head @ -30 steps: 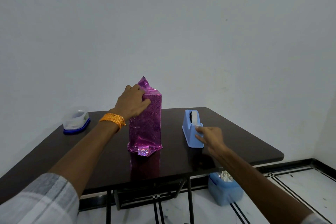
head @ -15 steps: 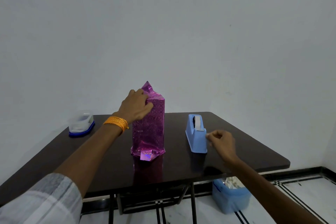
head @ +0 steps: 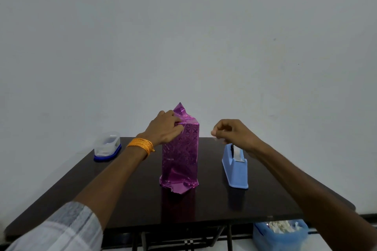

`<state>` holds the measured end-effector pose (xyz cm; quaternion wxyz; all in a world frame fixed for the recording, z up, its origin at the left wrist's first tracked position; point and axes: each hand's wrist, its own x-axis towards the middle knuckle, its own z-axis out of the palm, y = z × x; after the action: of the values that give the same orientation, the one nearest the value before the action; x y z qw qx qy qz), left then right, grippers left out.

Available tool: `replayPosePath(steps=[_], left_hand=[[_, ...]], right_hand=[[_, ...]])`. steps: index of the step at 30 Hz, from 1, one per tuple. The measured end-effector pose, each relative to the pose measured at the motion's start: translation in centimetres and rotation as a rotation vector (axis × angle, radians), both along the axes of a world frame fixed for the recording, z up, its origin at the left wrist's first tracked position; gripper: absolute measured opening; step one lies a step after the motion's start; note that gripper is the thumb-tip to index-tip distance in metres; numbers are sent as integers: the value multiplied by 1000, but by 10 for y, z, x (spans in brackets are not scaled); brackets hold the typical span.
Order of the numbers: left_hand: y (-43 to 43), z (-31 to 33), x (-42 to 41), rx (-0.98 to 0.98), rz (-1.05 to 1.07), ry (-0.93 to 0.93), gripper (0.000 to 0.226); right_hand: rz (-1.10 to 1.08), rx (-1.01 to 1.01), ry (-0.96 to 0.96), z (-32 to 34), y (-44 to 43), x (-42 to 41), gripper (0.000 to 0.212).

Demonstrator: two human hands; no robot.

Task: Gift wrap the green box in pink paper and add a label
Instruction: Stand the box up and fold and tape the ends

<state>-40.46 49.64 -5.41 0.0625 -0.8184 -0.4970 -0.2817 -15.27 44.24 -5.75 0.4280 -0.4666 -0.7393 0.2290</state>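
Observation:
The box wrapped in shiny pink paper (head: pixel 180 155) stands upright in the middle of the dark table (head: pixel 126 199). Loose paper sticks up in a point at its top and flares out at its base. My left hand (head: pixel 164 127) holds the folded paper against the upper left side of the box. My right hand (head: pixel 232 133) is raised to the right of the box top and pinches a short strip of clear tape. The blue tape dispenser (head: pixel 234 166) sits on the table below that hand. No green shows through the paper.
A clear plastic container with a blue base (head: pixel 107 146) sits at the table's far left corner. A blue tub (head: pixel 279 234) with white contents stands on the floor under the table's right front edge. A plain white wall lies behind.
My right hand left the dispenser with a piece of tape and rose up and left toward the box top. My left hand stayed on the wrapped box.

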Motion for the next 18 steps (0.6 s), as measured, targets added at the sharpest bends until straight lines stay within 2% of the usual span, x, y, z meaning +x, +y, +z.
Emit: replayPosePath(steps=[6,11,12,14,15,18], left_hand=[[6,14,-5,-212,-47,-266,32],[14,12,-8,-235,-54,-258,43],[15,11,-8,-233,-60,-260,43],[15,11,-9,-234,-78,-265,43],[15,11,-9,-232,-87,-263,42],[15,11,-7,-228,-107,-286,40]], right_hand=[[76,50,-101,29,19,-20,13],[114,29,-278,52,38,-27,13],[130,14,-322,57,42,-28,23],[168,-9,-384,64,50,-32,57],[176,4,-392,68,55,-34,66],[197,16,-379,77,64,-41,69]])
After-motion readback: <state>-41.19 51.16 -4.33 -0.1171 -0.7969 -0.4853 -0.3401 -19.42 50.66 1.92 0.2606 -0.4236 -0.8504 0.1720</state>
